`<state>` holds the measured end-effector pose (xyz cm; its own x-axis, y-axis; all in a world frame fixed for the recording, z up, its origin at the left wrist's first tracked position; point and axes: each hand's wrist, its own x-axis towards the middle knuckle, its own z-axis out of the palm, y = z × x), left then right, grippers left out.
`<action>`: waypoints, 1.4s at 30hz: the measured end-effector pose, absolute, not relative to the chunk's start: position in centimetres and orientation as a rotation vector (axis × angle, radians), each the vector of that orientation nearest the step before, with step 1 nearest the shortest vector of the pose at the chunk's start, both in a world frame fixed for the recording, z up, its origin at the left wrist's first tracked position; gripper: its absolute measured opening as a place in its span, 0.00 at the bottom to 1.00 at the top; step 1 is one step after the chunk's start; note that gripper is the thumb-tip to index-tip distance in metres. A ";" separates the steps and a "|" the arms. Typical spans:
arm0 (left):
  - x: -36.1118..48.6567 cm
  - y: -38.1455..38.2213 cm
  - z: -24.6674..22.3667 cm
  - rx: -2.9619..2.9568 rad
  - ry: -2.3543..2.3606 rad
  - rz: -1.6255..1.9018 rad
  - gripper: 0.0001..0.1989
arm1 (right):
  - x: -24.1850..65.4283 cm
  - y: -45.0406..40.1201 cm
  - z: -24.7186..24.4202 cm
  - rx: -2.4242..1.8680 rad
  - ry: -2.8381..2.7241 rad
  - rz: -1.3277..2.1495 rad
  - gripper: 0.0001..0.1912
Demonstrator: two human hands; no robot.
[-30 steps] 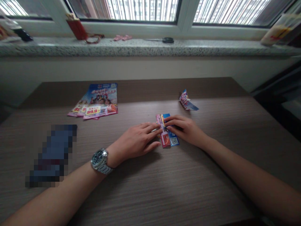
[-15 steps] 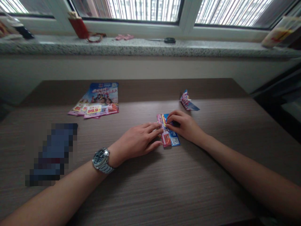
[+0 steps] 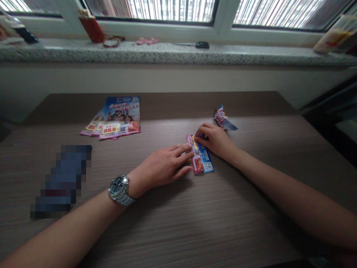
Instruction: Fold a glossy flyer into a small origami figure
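A folded colourful leaflet (image 3: 198, 163) with a QR code lies flat on the brown table (image 3: 167, 230). My left hand (image 3: 164, 163), with a metal watch at the wrist, lies palm down with its fingers spread, the fingertips on the leaflet's left edge. Bent over the leaflet's upper part is my right hand (image 3: 214, 139), its thumb and index finger close together at the paper. Whether those fingers grip the paper is not clear. Beyond my right hand stands a small folded paper piece (image 3: 224, 120) with the same kind of print.
Several fanned leaflets (image 3: 121, 118) lie at the back left. A blurred dark flat object (image 3: 65, 176) is nearer on the left. On the stone windowsill (image 3: 167, 56) are a red holder (image 3: 93, 29), pink pieces (image 3: 147, 41), scissors (image 3: 201, 45) and a bag (image 3: 333, 35).
My right hand has moved a little up along the leaflet, away from the QR code. My left hand has kept its place on the left edge.
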<state>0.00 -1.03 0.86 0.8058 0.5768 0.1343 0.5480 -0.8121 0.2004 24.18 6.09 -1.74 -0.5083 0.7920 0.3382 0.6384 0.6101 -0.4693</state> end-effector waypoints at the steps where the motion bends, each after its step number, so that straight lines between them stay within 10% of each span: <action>1: 0.0 -1.0 0.8 2.837 0.891 0.291 0.23 | 24.1 6.5 -1.7 -1.143 -2.303 0.397 0.05; 42: 0.2 -1.2 0.5 2.876 0.925 0.319 0.20 | 25.5 2.4 -1.0 -1.040 -2.363 0.605 0.04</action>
